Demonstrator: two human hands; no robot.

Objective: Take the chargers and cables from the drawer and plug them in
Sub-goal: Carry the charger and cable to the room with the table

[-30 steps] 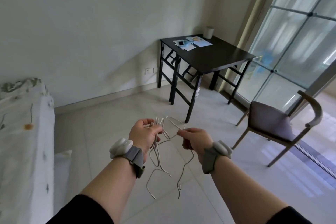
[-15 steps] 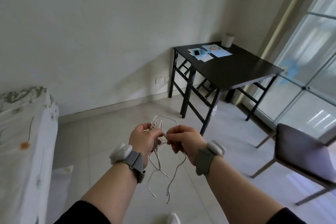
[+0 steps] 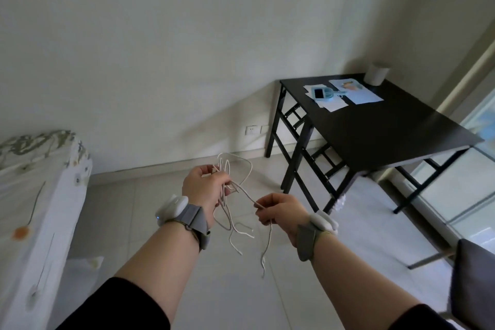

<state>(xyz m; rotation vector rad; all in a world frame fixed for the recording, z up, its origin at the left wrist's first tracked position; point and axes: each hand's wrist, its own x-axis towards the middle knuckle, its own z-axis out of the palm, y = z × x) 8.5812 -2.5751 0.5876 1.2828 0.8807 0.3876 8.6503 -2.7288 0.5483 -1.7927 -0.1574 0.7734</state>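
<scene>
A tangle of thin white cables hangs in the air in front of me above the tiled floor. My left hand grips the bunched loops of the cables, which stick up above its fingers. One strand runs down and right to my right hand, which pinches it; its free end dangles below. A white wall socket sits low on the far wall, left of the table legs. No charger block is visible.
A black table stands at the right with papers, a phone and a white cup on it. A grey chair is at the lower right before a glass door. A bed with a flowered sheet fills the left.
The view has swung left, shifting table and chair rightward. My hands, close together half a second ago, have drawn apart, with my right hand pulling one strand down and right out of the tangle.
</scene>
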